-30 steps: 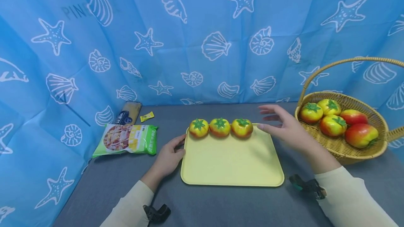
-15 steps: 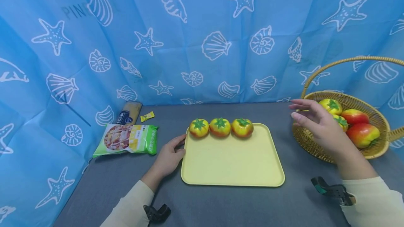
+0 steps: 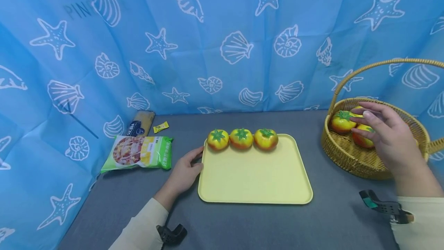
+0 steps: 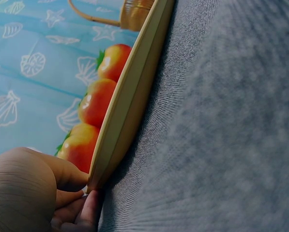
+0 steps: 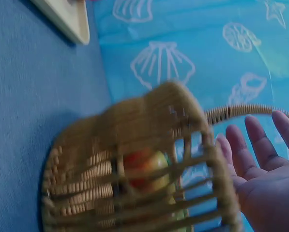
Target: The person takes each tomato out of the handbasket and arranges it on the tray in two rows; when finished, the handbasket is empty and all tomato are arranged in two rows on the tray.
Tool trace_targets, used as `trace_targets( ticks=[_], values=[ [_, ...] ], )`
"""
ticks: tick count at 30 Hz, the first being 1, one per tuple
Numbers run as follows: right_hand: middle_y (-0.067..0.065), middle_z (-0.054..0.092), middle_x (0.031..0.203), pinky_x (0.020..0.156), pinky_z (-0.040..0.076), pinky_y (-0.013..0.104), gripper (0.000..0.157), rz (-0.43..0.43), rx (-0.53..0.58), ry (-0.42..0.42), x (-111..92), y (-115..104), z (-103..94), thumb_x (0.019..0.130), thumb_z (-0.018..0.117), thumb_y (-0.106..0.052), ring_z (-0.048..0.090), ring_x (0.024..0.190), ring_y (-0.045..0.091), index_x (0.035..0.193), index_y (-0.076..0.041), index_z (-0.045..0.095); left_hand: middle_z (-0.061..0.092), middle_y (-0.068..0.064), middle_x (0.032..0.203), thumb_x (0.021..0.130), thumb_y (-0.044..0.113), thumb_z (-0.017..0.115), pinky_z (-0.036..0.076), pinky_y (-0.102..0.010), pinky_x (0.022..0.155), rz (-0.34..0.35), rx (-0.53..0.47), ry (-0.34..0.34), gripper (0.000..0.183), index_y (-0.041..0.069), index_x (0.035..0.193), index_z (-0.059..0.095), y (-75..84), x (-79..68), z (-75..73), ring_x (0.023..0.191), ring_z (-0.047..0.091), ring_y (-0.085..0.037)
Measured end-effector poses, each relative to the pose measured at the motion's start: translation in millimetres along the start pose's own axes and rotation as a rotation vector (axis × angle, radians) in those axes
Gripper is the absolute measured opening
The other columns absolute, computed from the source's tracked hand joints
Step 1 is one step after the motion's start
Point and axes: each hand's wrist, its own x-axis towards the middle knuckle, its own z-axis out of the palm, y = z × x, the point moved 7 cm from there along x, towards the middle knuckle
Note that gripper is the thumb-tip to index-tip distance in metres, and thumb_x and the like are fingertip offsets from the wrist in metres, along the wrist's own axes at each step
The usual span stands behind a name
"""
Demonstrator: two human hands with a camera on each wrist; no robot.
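Note:
My left hand (image 3: 185,171) holds the left edge of a yellow tray (image 3: 254,180). In the left wrist view its thumb and fingers (image 4: 89,210) pinch the tray's rim at the corner. Along the tray's far side sit three round yellow-and-red fruits with green leafy tops, the left fruit (image 3: 218,140), the middle fruit (image 3: 241,139) and the right fruit (image 3: 266,139). My right hand (image 3: 393,136) is over the wicker basket (image 3: 354,165), fingers spread and holding nothing. Inside the basket, similar fruits (image 3: 342,122) show left of the hand; the hand hides the basket's right part.
The basket's tall arched handle (image 3: 381,63) rises above the right hand. At left lie a green snack bag (image 3: 140,152), a dark-labelled pack (image 3: 141,123) and a small yellow packet (image 3: 160,127). A blue seashell curtain (image 3: 208,41) hangs behind the grey table (image 3: 222,227).
My right hand has moved right, from the tray's far right corner to over the basket. The left hand, tray and three fruits on it stay in place.

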Motion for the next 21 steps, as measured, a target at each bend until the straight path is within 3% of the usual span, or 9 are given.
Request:
trace_targets(
  ticks=[8,12,16,21],
  values=[
    [-0.003,0.062,0.131,0.083,0.052,0.01,0.03,-0.003,-0.096,0.158,-4.5,3.6,-32.9,0.115,0.053,-0.01,0.06,0.116,0.006,0.143,-0.016,0.061,0.061,-0.021,0.149,0.104,0.001,0.058,0.056,-0.047,0.102,0.009,-0.005,0.003,0.056,0.0,0.16,0.053,1.7,0.1,-0.1,0.126,0.066,-0.031],
    [-0.01,0.059,0.129,0.084,0.05,0.008,0.033,0.033,-0.306,0.223,-7.4,6.3,-41.3,0.116,0.052,-0.017,0.057,0.117,0.004,0.149,-0.021,0.055,0.061,-0.019,0.149,0.104,0.001,0.059,0.055,-0.048,0.103,0.003,-0.002,0.007,0.057,0.001,0.16,0.052,0.8,0.7,-0.3,0.126,0.066,-0.03],
    [-0.014,0.052,0.133,0.086,0.048,0.006,0.044,0.071,-0.477,0.266,-7.8,8.4,-44.4,0.117,0.048,-0.022,0.053,0.128,0.01,0.161,-0.017,0.045,0.061,-0.018,0.149,0.104,0.002,0.059,0.055,-0.048,0.104,-0.002,-0.004,0.008,0.057,0.002,0.16,0.053,0.9,0.8,-0.9,0.127,0.065,-0.029],
    [-0.008,0.049,0.145,0.094,0.047,0.009,0.054,0.116,-0.507,0.274,-7.6,13.1,-45.8,0.118,0.046,-0.028,0.042,0.146,0.016,0.168,-0.012,0.037,0.061,-0.019,0.149,0.104,0.001,0.06,0.055,-0.048,0.103,-0.002,-0.014,0.0,0.057,0.0,0.16,0.052,1.2,0.3,-0.7,0.126,0.066,-0.03]
  ],
)
